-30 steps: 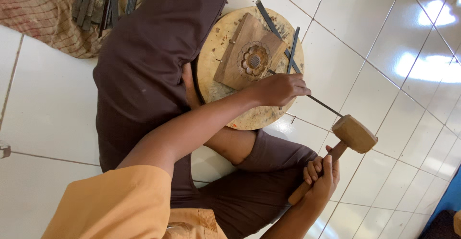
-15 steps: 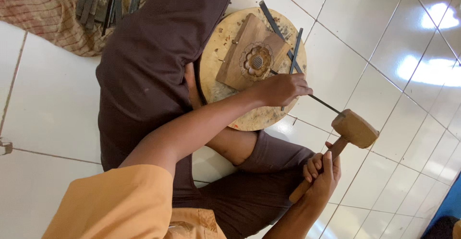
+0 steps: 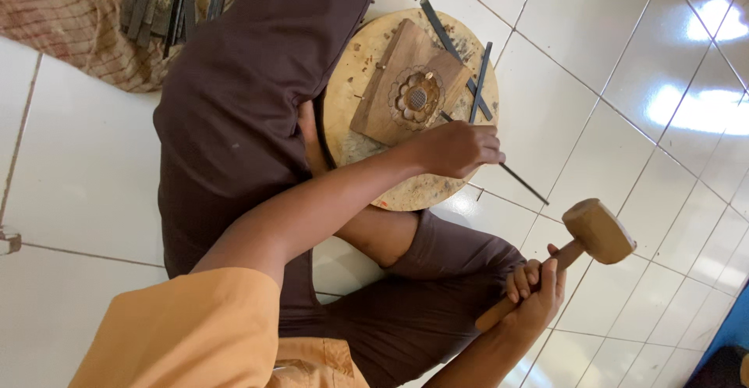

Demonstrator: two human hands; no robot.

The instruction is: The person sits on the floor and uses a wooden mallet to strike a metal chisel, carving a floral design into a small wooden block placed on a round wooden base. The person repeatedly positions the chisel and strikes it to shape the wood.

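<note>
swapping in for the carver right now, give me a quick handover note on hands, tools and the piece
Left hand: holds a thin chisel, tip toward the flower carving on the wood panel.
Right hand: grips the wooden mallet by its handle, raised clear of the chisel.
Panel lies on the round wooden block; spare chisels beside it.
Done: flower relief roughly shaped.
Left: finer cuts, it seems.

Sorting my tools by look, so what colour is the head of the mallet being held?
The mallet head is pale tan, bare wood, clearest in the head view.
</note>
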